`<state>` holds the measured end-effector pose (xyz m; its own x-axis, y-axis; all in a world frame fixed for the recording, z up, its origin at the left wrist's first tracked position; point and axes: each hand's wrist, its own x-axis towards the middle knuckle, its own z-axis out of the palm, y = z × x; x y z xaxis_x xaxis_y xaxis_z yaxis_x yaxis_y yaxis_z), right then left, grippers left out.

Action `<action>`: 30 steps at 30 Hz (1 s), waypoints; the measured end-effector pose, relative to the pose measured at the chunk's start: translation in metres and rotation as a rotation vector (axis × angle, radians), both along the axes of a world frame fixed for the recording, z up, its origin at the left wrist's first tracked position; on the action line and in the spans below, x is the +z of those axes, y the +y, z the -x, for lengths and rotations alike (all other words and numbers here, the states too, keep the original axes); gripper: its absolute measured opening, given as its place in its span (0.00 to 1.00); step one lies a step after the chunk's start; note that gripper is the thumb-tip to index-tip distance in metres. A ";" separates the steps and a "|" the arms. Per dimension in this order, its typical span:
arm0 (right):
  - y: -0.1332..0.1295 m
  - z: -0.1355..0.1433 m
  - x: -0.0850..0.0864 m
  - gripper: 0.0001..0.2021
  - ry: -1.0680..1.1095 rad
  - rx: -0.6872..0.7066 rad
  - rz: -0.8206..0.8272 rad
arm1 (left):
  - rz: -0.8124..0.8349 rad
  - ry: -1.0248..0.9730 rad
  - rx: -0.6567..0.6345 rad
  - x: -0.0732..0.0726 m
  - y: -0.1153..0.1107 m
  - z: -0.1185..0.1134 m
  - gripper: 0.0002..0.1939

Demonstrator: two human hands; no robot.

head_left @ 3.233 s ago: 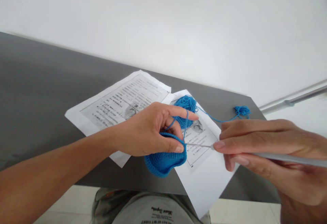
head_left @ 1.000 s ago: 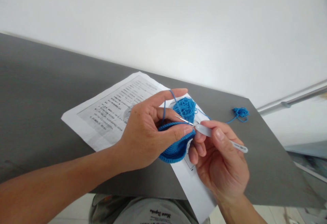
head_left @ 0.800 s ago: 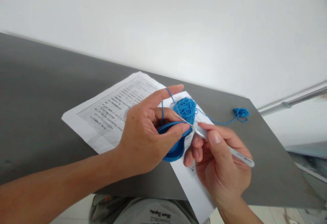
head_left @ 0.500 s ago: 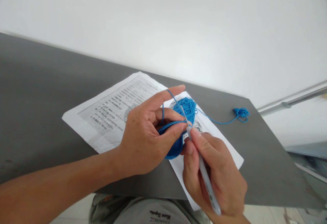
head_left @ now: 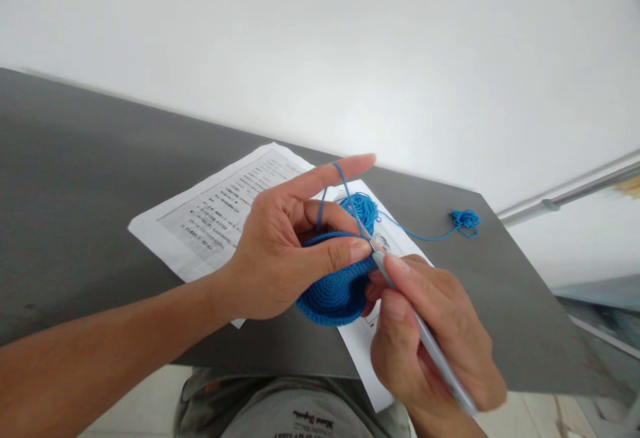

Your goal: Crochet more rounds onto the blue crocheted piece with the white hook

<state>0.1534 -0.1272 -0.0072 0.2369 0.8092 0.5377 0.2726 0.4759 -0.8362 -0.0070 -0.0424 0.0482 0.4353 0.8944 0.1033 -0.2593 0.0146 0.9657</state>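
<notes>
A round, bowl-shaped blue crocheted piece (head_left: 333, 291) hangs between both hands, its inside facing the camera. My left hand (head_left: 285, 241) pinches its upper rim between thumb and fingers, with the index finger stretched out and blue yarn (head_left: 346, 188) looped over it. My right hand (head_left: 437, 331) is closed around a grey-handled crochet hook (head_left: 437, 351), whose metal tip meets the rim beside my left thumb. Some right fingertips touch the piece's right side. Behind the hands, a loose blue yarn bundle (head_left: 364, 208) rests on a printed sheet.
Printed paper (head_left: 200, 215) lies on the grey table (head_left: 90, 225), with another sheet (head_left: 363, 365) under the hands. A small yarn tangle (head_left: 465, 220) sits at the right, joined by a strand. A white wall rises behind; a metal rail (head_left: 590, 188) is at right.
The crocheted piece has turned to show more of its inside. My left index finger reaches farther up and right. My right hand and the hook have shifted right, with the handle tilted lower.
</notes>
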 end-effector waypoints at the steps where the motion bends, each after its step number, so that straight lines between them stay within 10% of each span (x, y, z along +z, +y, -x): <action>1: 0.001 0.002 0.004 0.17 0.056 -0.017 -0.026 | -0.030 0.027 0.024 0.001 -0.001 0.000 0.39; 9: 0.012 0.017 0.021 0.10 0.625 0.221 0.151 | -0.052 0.077 0.096 0.000 0.001 -0.002 0.46; 16: 0.002 0.022 0.003 0.13 0.156 -0.023 -0.158 | 0.041 -0.042 -0.046 0.000 0.004 0.002 0.46; 22: 0.013 0.009 0.027 0.13 0.677 0.383 0.280 | 0.044 -0.015 -0.053 0.001 0.002 0.002 0.42; 30: 0.017 0.025 0.018 0.08 0.449 -0.092 0.003 | -0.041 0.116 0.118 -0.010 -0.001 -0.008 0.45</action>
